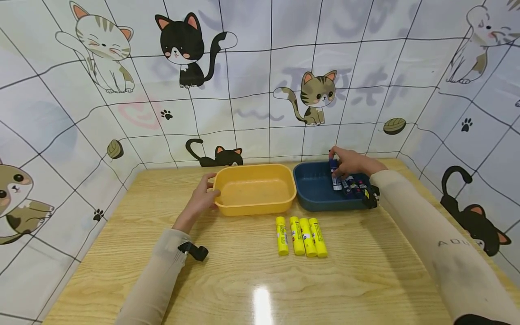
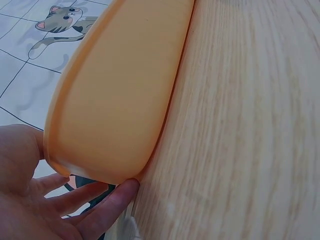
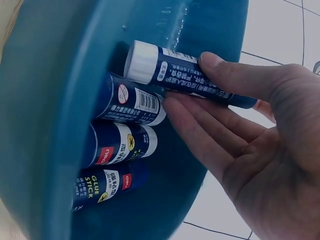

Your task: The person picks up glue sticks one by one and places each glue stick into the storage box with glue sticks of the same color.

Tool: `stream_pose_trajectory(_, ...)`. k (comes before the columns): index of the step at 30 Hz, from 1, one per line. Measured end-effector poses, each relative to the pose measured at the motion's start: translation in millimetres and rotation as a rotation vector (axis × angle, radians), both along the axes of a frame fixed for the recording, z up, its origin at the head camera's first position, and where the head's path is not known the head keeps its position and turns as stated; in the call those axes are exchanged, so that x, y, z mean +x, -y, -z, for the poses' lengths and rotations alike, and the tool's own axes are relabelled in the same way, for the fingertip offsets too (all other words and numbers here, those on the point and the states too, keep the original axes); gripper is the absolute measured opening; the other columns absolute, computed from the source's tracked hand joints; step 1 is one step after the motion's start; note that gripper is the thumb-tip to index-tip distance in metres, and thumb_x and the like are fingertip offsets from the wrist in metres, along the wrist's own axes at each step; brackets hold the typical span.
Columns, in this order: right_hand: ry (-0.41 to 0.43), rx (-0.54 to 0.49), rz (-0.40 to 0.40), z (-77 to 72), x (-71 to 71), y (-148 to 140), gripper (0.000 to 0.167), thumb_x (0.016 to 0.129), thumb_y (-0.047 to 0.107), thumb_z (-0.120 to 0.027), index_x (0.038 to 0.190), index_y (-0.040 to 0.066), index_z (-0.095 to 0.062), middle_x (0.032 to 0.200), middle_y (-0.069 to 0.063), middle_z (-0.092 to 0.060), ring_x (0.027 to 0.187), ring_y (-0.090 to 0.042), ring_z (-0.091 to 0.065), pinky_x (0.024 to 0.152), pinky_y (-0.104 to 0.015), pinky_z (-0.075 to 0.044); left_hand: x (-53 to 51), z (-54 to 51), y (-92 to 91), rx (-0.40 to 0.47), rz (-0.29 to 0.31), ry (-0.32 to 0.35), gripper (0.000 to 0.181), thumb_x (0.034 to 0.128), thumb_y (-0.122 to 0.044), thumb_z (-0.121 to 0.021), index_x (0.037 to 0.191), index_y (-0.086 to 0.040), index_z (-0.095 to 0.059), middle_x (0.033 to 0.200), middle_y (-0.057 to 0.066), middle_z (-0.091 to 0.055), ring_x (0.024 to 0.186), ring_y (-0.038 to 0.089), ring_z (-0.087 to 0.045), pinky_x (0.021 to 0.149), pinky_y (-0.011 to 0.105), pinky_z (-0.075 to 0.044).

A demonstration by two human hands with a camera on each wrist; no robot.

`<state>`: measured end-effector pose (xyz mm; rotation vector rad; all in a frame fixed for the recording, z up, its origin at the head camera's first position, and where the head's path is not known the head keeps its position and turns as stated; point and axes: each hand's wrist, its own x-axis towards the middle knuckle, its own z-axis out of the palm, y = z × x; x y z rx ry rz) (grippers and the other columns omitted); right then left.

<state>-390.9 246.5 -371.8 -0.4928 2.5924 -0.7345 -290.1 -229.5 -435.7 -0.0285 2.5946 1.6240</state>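
Dark blue with a white end: one glue stick (image 3: 177,74), pinched near the dark end by the thumb and fingers of the right hand (image 1: 351,163), standing a bit tilted inside the blue tub (image 1: 325,206). Hard to tell if touching the bottom. Looks light, stiff and smooth, so maybe a little slippery, but not likely to break. Best to hold round the middle, thumb on one side and fingers on the other. Right beside, more blue glue sticks (image 3: 122,145), lying in the same tub and easy to bump. At the left end of the yellow tub (image 1: 255,209), the left hand (image 1: 201,196), thumb by the rim and fingers on the outside, holding on. Probably light, easy to steady there. In front, on the tabletop (image 1: 227,280), four yellow sticks (image 1: 307,237), side by side.
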Motion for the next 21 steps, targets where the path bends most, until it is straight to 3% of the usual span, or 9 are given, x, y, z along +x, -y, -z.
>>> stream_pose_trajectory(6,0.012,0.026,0.001,-2.8,0.2,-1.0,0.060,0.095,0.006,-0.071,0.141,-0.001,-0.033,0.090,-0.018,-0.071,0.082,-0.031,-0.071,0.078,-0.045,-0.063,-0.8,-0.5,-0.2,0.000,0.001,0.004,0.068,0.0999,-0.008,-0.051,0.162,-0.016,-0.024,0.152,0.028,-0.045,0.115,0.042,-0.065,0.077,0.039,-0.065)
stream_pose_trajectory(11,-0.031,0.053,0.005,-5.6,3.0,-1.4,0.061,0.091,0.004,-0.076,0.138,-0.004,-0.038,0.083,-0.016,-0.066,0.080,-0.036,-0.071,0.077,-0.047,-0.063,-1.6,-0.4,0.0,-0.003,-0.001,0.004,0.068,0.1000,-0.009,-0.051,0.162,-0.016,-0.025,0.151,0.028,-0.045,0.115,0.041,-0.065,0.075,0.037,-0.064)
stream_pose_trajectory(21,0.002,0.113,-0.022,-4.4,9.2,0.0,0.054,0.092,0.012,-0.077,0.131,-0.003,-0.042,0.094,-0.017,-0.073,0.081,-0.029,-0.072,0.078,-0.047,-0.061,-0.8,-1.1,0.1,-0.016,-0.011,0.004,0.067,0.0999,-0.010,-0.051,0.161,-0.017,-0.026,0.153,0.026,-0.044,0.118,0.041,-0.063,0.077,0.038,-0.065)
